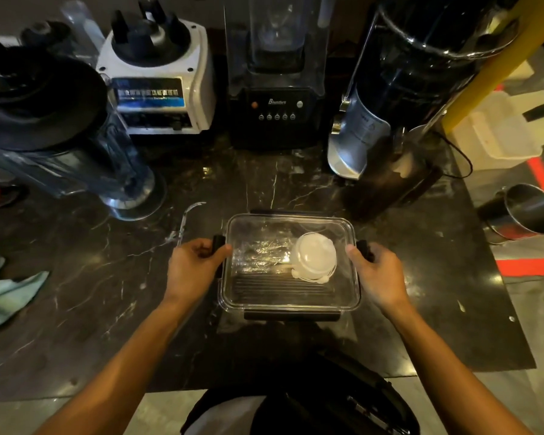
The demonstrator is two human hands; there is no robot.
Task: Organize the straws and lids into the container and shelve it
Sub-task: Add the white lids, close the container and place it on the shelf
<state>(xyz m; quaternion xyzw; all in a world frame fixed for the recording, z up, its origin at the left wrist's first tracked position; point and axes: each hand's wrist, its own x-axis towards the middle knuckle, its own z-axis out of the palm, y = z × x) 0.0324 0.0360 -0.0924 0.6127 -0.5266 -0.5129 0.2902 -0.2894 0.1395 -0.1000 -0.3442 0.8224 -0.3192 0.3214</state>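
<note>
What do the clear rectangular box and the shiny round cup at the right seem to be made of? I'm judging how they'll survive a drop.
The clear rectangular box looks like glossy transparent plastic: its contents show through, and black clips sit on its sides. The shiny round cup looks like polished steel, with a mirror-like inside, though plated metal is possible.

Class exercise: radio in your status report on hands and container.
Left hand and right hand gripping side latches. Clear container lidded, dome lids inside. Path clear.

Container [291,296] on counter [107,293], lids [314,257] and probably straws [261,255] inside, blenders [275,89] behind
</note>
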